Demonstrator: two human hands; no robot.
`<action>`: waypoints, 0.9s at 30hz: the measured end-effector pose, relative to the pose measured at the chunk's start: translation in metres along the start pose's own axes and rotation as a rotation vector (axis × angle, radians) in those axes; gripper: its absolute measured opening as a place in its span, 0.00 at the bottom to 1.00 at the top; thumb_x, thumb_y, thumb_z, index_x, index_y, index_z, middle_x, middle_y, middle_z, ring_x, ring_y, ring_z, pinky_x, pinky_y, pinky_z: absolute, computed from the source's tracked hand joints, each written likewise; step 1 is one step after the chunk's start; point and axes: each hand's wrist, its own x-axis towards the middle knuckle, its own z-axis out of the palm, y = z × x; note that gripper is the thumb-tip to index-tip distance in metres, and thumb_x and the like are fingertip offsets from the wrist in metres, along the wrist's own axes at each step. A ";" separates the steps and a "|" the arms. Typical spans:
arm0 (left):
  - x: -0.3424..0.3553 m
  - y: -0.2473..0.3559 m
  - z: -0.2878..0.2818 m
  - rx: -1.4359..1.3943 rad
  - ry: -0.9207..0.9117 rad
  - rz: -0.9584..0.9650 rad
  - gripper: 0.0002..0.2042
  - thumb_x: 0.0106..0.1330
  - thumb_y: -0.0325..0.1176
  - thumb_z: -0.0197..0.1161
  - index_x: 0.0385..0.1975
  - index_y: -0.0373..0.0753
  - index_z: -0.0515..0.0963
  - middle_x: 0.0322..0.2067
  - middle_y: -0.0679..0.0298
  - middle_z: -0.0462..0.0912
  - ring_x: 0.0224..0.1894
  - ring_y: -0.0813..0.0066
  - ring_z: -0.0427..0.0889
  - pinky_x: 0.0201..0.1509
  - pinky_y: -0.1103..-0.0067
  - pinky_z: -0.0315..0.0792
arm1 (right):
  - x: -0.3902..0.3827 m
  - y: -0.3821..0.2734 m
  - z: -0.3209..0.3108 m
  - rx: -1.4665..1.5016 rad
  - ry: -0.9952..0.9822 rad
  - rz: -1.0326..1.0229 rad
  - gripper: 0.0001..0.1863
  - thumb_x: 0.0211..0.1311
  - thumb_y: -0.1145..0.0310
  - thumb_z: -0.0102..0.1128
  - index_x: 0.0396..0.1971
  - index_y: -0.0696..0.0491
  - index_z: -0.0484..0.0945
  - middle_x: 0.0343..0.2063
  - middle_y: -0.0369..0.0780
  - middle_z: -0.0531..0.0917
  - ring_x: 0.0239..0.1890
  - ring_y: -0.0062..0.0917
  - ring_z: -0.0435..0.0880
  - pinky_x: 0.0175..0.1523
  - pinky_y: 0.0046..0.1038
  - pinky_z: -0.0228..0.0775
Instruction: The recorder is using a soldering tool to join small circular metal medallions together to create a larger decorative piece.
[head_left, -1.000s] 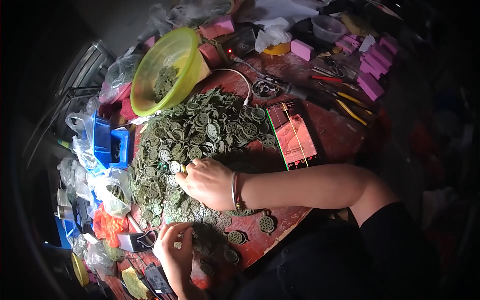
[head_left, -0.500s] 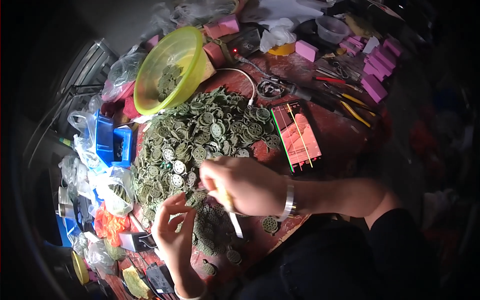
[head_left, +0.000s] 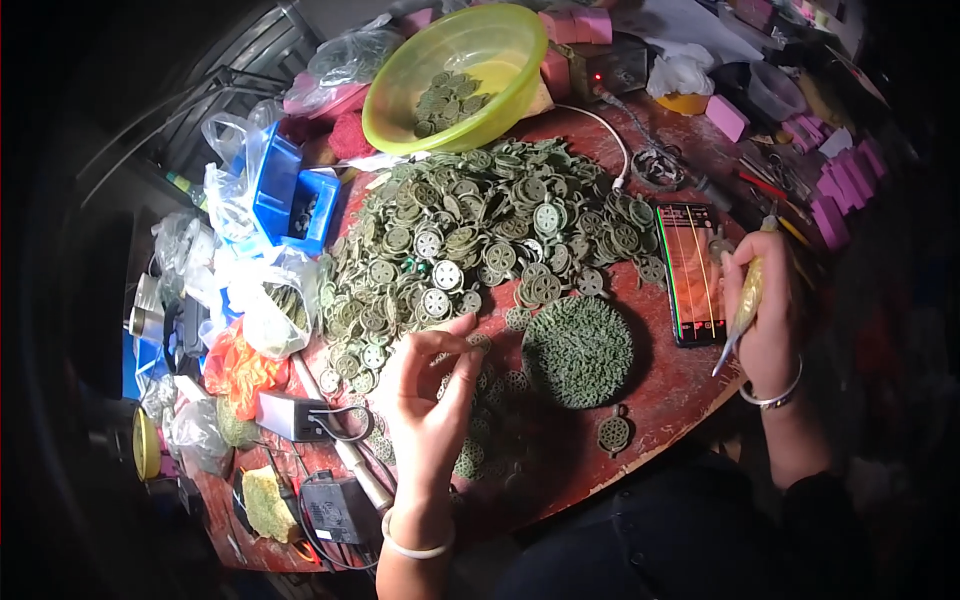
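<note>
My left hand is curled, thumb and forefinger near each other over loose green filigree discs; what they pinch is too small to make out. My right hand grips a yellow slender tool with a pale pointed tip, with a small disc at its fingertips, over the lit phone. A large pile of green-bronze pendants covers the middle. A round, rough green pad sits between my hands, and a single pendant lies below it.
A yellow bowl holding pieces stands behind the pile. Blue bins, plastic bags and a black adapter crowd the left. Pink blocks, pliers and cables lie back right.
My right hand has left the pile and moved right to the phone with the yellow tool, uncovering the round pad. The view has shifted, and my left hand appears higher and further right.
</note>
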 end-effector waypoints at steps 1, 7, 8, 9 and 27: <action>0.001 -0.002 0.002 0.109 0.023 0.093 0.07 0.60 0.15 0.63 0.35 0.32 0.76 0.45 0.53 0.83 0.42 0.76 0.83 0.45 0.81 0.78 | 0.000 -0.011 0.003 0.066 0.003 -0.030 0.09 0.58 0.83 0.58 0.34 0.56 0.70 0.27 0.42 0.71 0.29 0.35 0.74 0.37 0.34 0.66; -0.004 -0.005 0.003 0.084 0.016 0.096 0.07 0.59 0.14 0.62 0.34 0.31 0.74 0.43 0.53 0.82 0.39 0.78 0.82 0.43 0.82 0.79 | -0.027 -0.070 0.026 0.850 -0.283 0.172 0.10 0.59 0.84 0.60 0.33 0.55 0.69 0.24 0.36 0.72 0.24 0.19 0.73 0.30 0.25 0.65; -0.004 0.000 0.008 0.023 0.029 0.030 0.07 0.59 0.14 0.61 0.34 0.31 0.73 0.43 0.52 0.82 0.39 0.77 0.82 0.43 0.82 0.79 | -0.031 -0.074 0.028 0.895 -0.286 0.169 0.10 0.58 0.84 0.59 0.34 0.55 0.69 0.26 0.38 0.72 0.26 0.22 0.74 0.32 0.26 0.66; -0.005 0.001 0.009 0.016 0.025 -0.044 0.07 0.61 0.14 0.60 0.36 0.31 0.72 0.44 0.51 0.82 0.41 0.75 0.83 0.46 0.81 0.78 | -0.029 -0.077 0.024 0.818 -0.285 0.094 0.11 0.56 0.84 0.59 0.34 0.56 0.68 0.26 0.38 0.72 0.27 0.24 0.75 0.33 0.27 0.67; -0.007 0.013 0.002 -0.103 0.017 -0.201 0.07 0.59 0.15 0.65 0.33 0.33 0.77 0.38 0.58 0.84 0.32 0.78 0.81 0.39 0.83 0.75 | -0.036 -0.076 0.018 0.835 -0.375 0.051 0.12 0.56 0.82 0.65 0.33 0.56 0.70 0.28 0.39 0.75 0.27 0.25 0.78 0.32 0.26 0.69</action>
